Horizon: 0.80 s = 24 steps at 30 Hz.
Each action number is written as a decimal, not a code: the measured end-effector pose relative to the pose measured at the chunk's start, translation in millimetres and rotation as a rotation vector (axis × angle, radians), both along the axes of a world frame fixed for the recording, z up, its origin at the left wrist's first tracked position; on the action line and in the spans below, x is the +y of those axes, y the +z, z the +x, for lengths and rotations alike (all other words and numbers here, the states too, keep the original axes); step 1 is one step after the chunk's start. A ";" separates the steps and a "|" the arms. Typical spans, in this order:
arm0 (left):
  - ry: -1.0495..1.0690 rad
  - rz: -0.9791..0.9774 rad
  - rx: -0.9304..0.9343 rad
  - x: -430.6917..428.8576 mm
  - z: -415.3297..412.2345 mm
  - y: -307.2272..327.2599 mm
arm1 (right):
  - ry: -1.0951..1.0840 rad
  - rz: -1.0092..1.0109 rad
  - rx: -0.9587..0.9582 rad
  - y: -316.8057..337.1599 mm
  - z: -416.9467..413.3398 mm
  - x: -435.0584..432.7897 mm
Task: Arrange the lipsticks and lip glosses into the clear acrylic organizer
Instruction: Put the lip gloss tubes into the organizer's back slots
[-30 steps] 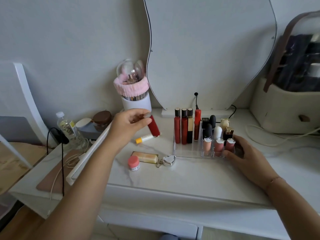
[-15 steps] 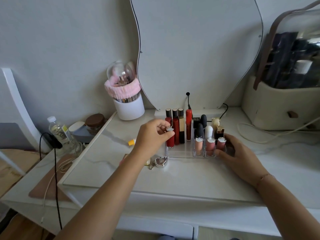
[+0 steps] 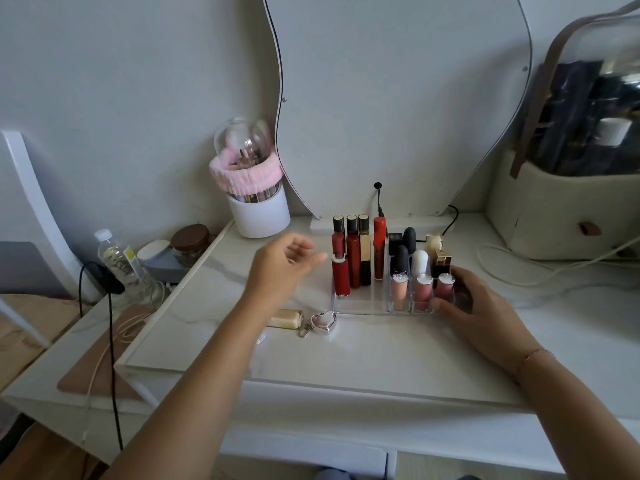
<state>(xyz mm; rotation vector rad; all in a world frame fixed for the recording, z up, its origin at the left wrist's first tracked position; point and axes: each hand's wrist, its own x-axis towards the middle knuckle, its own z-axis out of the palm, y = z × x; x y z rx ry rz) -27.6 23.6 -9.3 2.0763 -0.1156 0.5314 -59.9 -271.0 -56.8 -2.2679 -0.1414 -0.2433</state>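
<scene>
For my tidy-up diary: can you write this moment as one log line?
left hand: open, empty, beside red lipstick | red lipstick: upright in organizer | right hand: holds organizer's right end

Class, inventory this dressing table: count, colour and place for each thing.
organizer: one, clear, centre of table
tall glosses: four, red and gold, organizer's back left
short lipstick: one, red, before them
pink glosses: three, white-capped, front right slots
bullet lipsticks: about six, black, white, gold, behind those
heart compact: one, silver, organizer's front left
cream case: one, beside compact
brush pot: one, white, pink band, beside mirror
water bottle: one, clear, far left
bag: one, beige, far right
left grip: one, empty, left of organizer
right grip: one, holding organizer's right end
</scene>
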 end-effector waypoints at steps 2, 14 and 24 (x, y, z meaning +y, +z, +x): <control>0.082 0.006 0.028 27.5 6.7 0.8 | -0.004 0.002 0.001 -0.1 -0.2 -0.1; 0.133 0.510 0.300 50.8 38.3 -26.3 | 0.006 0.010 0.012 2.5 -1.8 1.1; 0.207 0.329 0.181 44.3 33.4 -11.9 | 0.004 0.026 0.000 2.2 -1.7 1.4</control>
